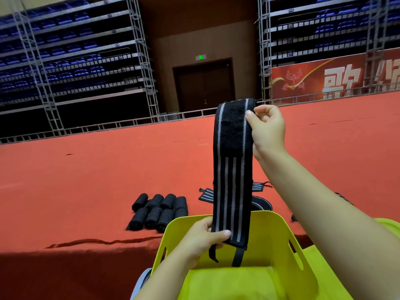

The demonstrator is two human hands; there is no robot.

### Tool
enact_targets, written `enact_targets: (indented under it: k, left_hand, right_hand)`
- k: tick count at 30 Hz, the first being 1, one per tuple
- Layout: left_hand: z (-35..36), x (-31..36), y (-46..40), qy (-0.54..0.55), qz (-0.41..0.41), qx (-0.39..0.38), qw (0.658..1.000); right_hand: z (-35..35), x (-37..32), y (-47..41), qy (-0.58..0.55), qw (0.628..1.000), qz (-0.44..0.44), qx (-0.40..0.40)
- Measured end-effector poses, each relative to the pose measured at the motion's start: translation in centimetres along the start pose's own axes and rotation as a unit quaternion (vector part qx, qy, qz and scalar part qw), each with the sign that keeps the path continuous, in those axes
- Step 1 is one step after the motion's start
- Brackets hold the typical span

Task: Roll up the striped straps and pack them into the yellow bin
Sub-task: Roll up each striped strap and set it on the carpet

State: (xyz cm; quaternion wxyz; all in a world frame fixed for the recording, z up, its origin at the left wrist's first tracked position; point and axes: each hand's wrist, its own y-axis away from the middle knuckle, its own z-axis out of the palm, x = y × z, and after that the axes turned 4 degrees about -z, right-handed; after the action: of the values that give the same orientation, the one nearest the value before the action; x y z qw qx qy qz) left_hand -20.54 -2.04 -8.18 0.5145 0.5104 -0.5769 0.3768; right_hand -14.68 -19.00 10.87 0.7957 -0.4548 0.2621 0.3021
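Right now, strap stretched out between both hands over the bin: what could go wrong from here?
1. The strap is held only by thumb-and-finger pinches, the right hand at the top and the left hand at the bottom; a slip could drop it unrolled into the yellow bin.
2. The thin loop dangling from its lower end may get caught in the roll.
3. The finished rolls lie on the red floor beyond the bin, easy to leave unpacked.

Black grey-striped strap [232,169], yellow bin [270,245]
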Motion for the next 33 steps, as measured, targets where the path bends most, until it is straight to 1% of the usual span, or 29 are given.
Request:
enact_targets:
  k: [3, 5, 6, 7, 8, 10, 11, 12, 13, 15, 16, 17, 18, 19, 20, 22, 23, 25, 27, 29, 31, 33]
  left_hand:
    - [-0.4, 0.4, 0.3, -0.086, -0.018, -0.017, 0.996]
    - [-1.3, 1.5, 0.6, -0.127, -0.025, -0.077, 0.989]
    - [-1.9, 2.2, 0.8, -0.109, -0.017, -0.117, 0.987]
    - [-2.5, 3.0, 0.8, -0.055, 0.001, -0.152, 0.987]
    - [-2.9, 3.9, 0.9, 0.027, 0.024, -0.178, 0.983]
    - [-3.3, 5.9, 0.8, 0.175, 0.053, -0.206, 0.961]
    - [-3.1, 6.7, 0.8, 0.205, 0.068, -0.214, 0.953]
    - [-2.7, 7.6, 0.9, 0.224, 0.075, -0.206, 0.950]
    - [-2.3, 8.1, 0.8, 0.246, 0.077, -0.180, 0.949]
    - [-1.4, 8.3, 0.6, 0.323, 0.064, -0.126, 0.936]
    - [-1.0, 8.3, 0.5, 0.369, 0.054, -0.094, 0.923]
    - [-0.8, 8.0, 0.2, 0.396, 0.053, -0.044, 0.916]
    - [-0.7, 7.8, -0.1, 0.399, 0.056, 0.008, 0.915]
    - [-0.6, 7.7, -0.3, 0.383, 0.065, 0.053, 0.920]
    - [-0.6, 7.7, -0.3, 0.355, 0.077, 0.080, 0.928]
    - [-0.2, 7.8, 0.1, 0.284, 0.108, 0.100, 0.947]
    - [0.0, 7.7, 0.5, 0.251, 0.114, 0.103, 0.956]
    - [0.9, 7.6, 1.5, 0.196, 0.105, 0.109, 0.969]
    - [2.2, 6.9, 2.4, 0.150, 0.106, 0.100, 0.978]
    - [3.3, 6.0, 3.1, 0.113, 0.102, 0.084, 0.985]
    - [3.9, 5.1, 3.8, 0.081, 0.088, 0.065, 0.991]
    - [4.0, 4.6, 4.6, 0.062, 0.076, 0.035, 0.995]
  right_hand:
    - [-0.7, 0.2, 1.1, -0.022, 0.998, 0.003, -0.057]
    - [-1.3, 0.1, 2.4, -0.044, 0.994, 0.012, -0.103]
    - [-1.8, 0.0, 3.2, -0.056, 0.990, 0.015, -0.126]
    - [-2.3, 0.0, 4.3, -0.066, 0.986, 0.018, -0.150]
    - [-2.8, 0.0, 5.4, -0.074, 0.982, 0.019, -0.172]
    - [-3.9, 0.3, 7.7, -0.076, 0.972, 0.025, -0.220]
    - [-4.5, 0.7, 8.7, -0.076, 0.966, 0.034, -0.244]
    - [-5.1, 1.1, 9.6, -0.079, 0.960, 0.049, -0.264]
    - [-5.9, 1.6, 10.4, -0.081, 0.955, 0.064, -0.278]
    - [-7.4, 2.5, 11.5, -0.073, 0.950, 0.079, -0.293]
    - [-8.2, 2.8, 11.8, -0.064, 0.948, 0.090, -0.299]
    - [-9.0, 3.2, 12.1, -0.052, 0.944, 0.111, -0.306]
    - [-9.7, 3.5, 12.4, -0.036, 0.937, 0.141, -0.317]
    - [-10.4, 3.8, 12.6, -0.012, 0.927, 0.172, -0.332]
    - [-11.0, 4.2, 12.7, 0.023, 0.915, 0.197, -0.351]
    - [-11.9, 4.8, 12.8, 0.118, 0.891, 0.223, -0.377]
    - [-12.0, 4.8, 12.7, 0.144, 0.888, 0.231, -0.372]
    - [-11.3, 4.1, 12.2, 0.129, 0.907, 0.231, -0.329]
    - [-9.9, 2.7, 11.5, 0.091, 0.933, 0.190, -0.290]
    - [-8.6, 1.3, 10.7, 0.075, 0.951, 0.142, -0.266]
    - [-8.0, 0.6, 10.2, 0.106, 0.959, 0.102, -0.243]
    - [-7.9, 0.3, 10.3, 0.121, 0.963, 0.089, -0.223]
